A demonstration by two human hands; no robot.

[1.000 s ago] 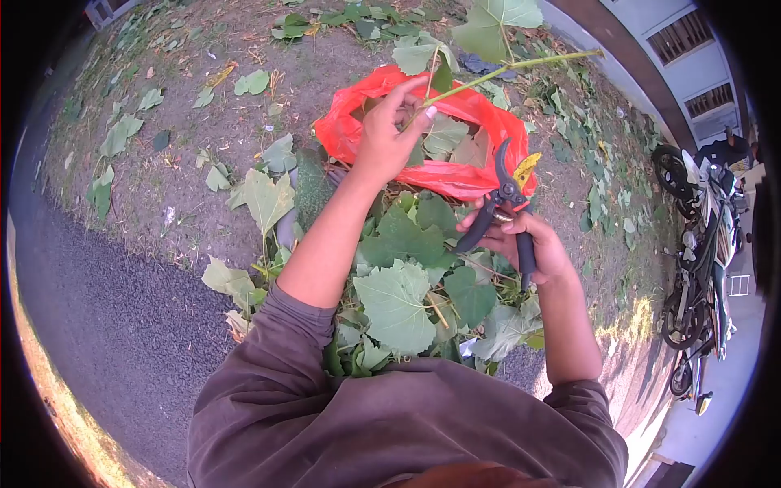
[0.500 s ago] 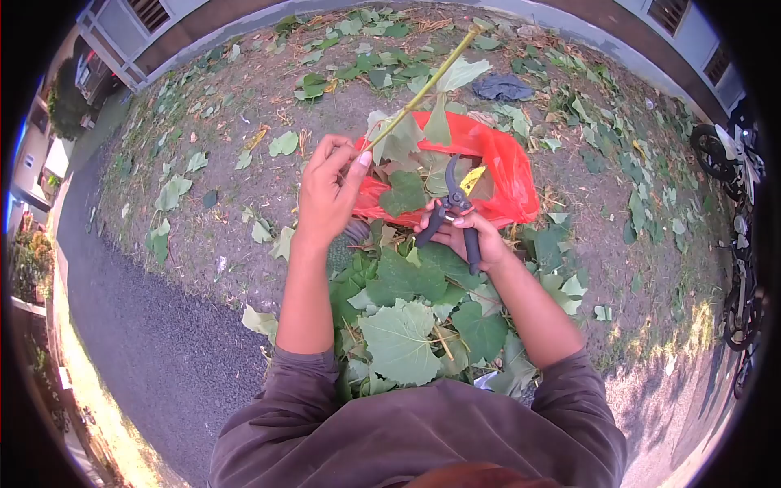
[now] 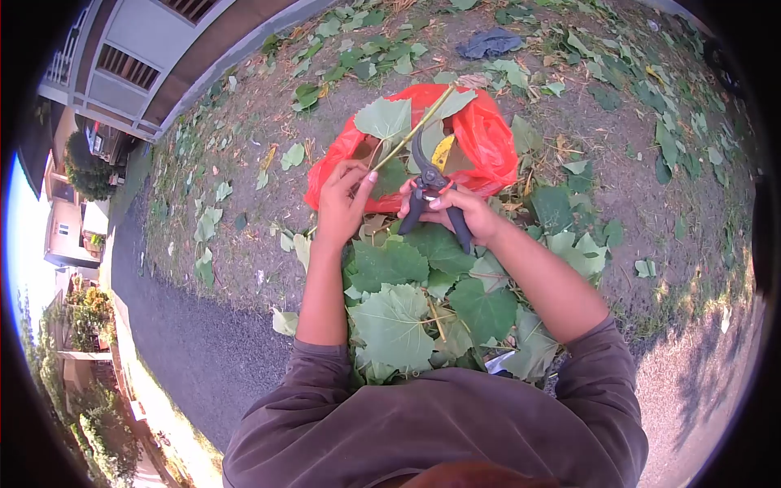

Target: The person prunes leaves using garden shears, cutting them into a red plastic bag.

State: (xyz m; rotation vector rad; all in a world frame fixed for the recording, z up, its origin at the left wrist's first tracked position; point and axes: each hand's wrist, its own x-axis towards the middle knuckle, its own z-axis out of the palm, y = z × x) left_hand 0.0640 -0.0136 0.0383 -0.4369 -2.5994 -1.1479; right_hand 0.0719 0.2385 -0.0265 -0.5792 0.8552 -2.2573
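Pinched in the fingers of my left hand (image 3: 345,203) is a green vine stem (image 3: 416,128), slanting up and to the right with leaves on it. My right hand (image 3: 462,213) grips a pair of pruning shears (image 3: 435,187) by its dark handles. The blades of the shears are apart and point up, close to the stem's right side. Behind both hands a red plastic bag (image 3: 493,140) lies with its mouth open, leaves showing inside. Large cut leaves (image 3: 392,325) are heaped between my forearms, below the bag.
Scattered leaves (image 3: 305,96) cover the bare soil beyond the bag. A dark crumpled cloth or bag (image 3: 489,43) lies farther off. Grey asphalt (image 3: 187,325) runs along the left, and a building wall (image 3: 130,49) stands at the upper left.
The stem has come down and nearer, its tip lower in view. The shears have moved left, closer to the stem. My view has turned toward the left, showing more of the building.
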